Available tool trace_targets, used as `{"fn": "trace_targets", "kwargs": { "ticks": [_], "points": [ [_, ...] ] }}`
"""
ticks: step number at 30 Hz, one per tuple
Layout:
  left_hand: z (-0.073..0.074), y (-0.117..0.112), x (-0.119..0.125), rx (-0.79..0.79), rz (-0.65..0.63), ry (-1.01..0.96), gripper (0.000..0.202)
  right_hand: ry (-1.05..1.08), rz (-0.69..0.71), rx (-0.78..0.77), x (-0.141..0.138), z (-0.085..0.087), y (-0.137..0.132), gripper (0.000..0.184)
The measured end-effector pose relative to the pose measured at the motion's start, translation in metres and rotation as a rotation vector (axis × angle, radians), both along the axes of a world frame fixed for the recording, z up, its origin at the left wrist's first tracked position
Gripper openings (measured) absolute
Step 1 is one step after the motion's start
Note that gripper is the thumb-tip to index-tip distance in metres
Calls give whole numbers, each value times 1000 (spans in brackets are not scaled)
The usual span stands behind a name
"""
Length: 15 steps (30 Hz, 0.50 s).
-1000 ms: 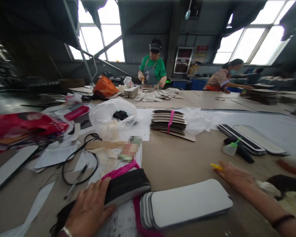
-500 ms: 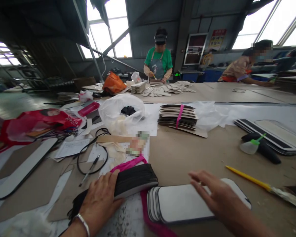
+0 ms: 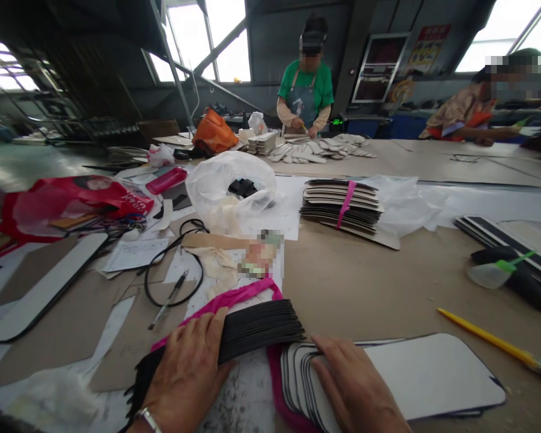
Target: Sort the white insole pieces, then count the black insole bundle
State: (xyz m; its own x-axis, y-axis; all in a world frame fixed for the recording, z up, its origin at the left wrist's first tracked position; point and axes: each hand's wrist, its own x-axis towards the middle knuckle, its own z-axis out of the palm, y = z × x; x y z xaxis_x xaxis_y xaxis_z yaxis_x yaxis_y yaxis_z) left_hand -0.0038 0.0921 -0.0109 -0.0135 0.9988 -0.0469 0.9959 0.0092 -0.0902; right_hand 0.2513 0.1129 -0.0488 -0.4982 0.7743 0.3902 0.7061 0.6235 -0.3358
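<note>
My left hand (image 3: 184,373) grips a thick stack of black flat pieces (image 3: 256,329) near the table's front edge, fingers curled over its left side. A pink strap (image 3: 238,296) runs under and behind that stack. My right hand (image 3: 349,385) lies flat, fingers spread, on the left end of a fanned stack of white rounded panels (image 3: 424,373) just right of the black stack.
A yellow-handled brush (image 3: 487,340) lies to the right. Further back sit a strapped bundle of brown pieces (image 3: 340,204), a white plastic bag (image 3: 234,186), a black cable (image 3: 174,273), a pen (image 3: 169,299) and a glue bottle (image 3: 493,273). Two people work at the far table edge.
My right hand came in from the right, away from the yellow brush, and now rests on the left end of the white panels. The view shifted left; my left hand stays on the black stack.
</note>
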Motion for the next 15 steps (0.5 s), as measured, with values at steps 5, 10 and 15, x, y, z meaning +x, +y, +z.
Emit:
{"fn": "trace_targets", "kwargs": {
  "ticks": [5, 10, 15],
  "points": [
    [-5, -2, -4, 136, -80, -9, 50, 196, -4, -6, -11, 2, -1, 29],
    [-11, -4, -9, 282, -193, 68, 59, 320, -50, -12, -19, -10, -6, 31],
    [-11, -2, -9, 298, -238, 85, 63, 344, -73, -4, -23, -18, -11, 35]
  ]
}}
